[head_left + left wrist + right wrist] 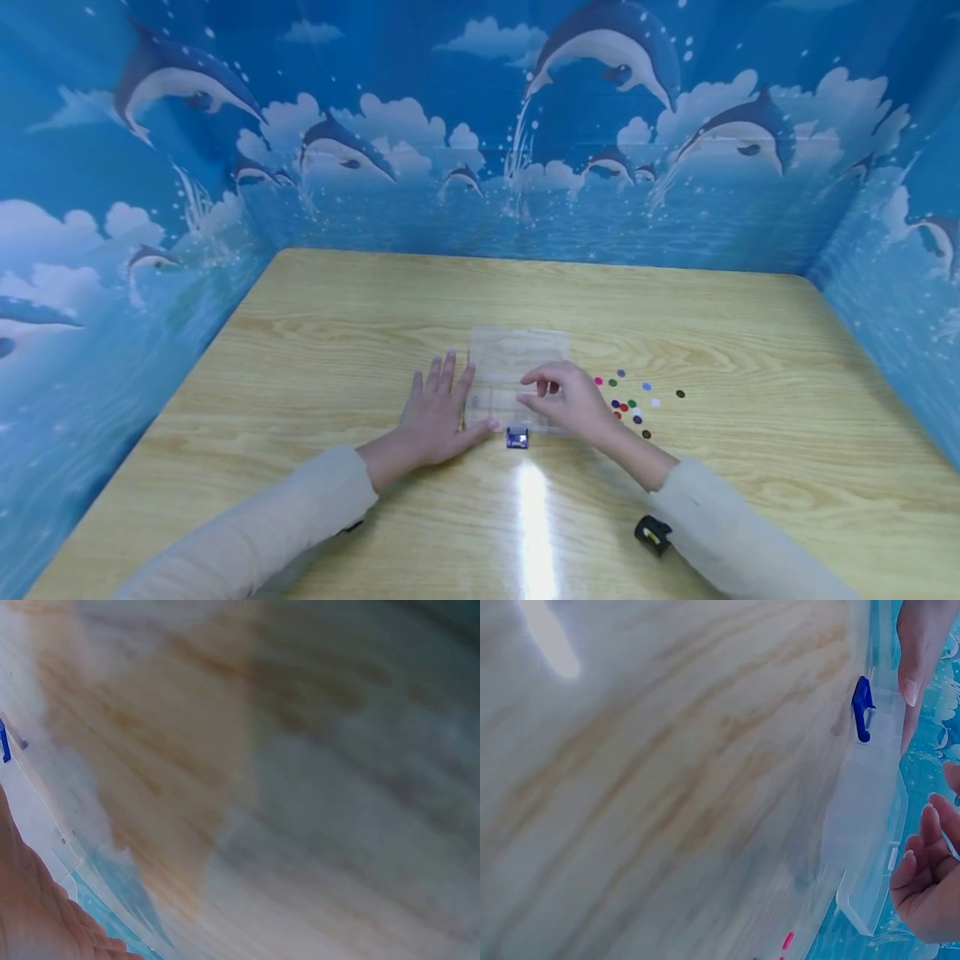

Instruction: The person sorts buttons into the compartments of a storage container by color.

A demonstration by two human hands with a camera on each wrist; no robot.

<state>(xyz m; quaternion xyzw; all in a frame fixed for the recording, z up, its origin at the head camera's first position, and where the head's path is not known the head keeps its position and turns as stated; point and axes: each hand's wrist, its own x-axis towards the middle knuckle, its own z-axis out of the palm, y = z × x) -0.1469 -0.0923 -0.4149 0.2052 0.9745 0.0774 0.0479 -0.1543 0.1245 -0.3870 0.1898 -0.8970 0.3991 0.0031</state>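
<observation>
A clear plastic box [486, 417] with dividers lies on the table, its flat transparent lid [517, 346] spread out behind it. At its front edge is a blue clasp [517, 438]. My left hand [438, 412] lies with fingers spread by the box's left side, the thumb touching its front corner. Above the box hovers my right hand [572, 402], thumb and index finger brought close together, the other fingers curled. Between those fingertips the right wrist view shows a dark sliver that looks like a small disc [958, 800], mostly cut off by the frame edge.
Several small coloured discs [624, 407] are scattered on the wooden table [337, 317] right of the box. A black wrist device [653, 534] sits under the right sleeve. Dolphin-printed cloth [420, 208] encloses the table's back and sides.
</observation>
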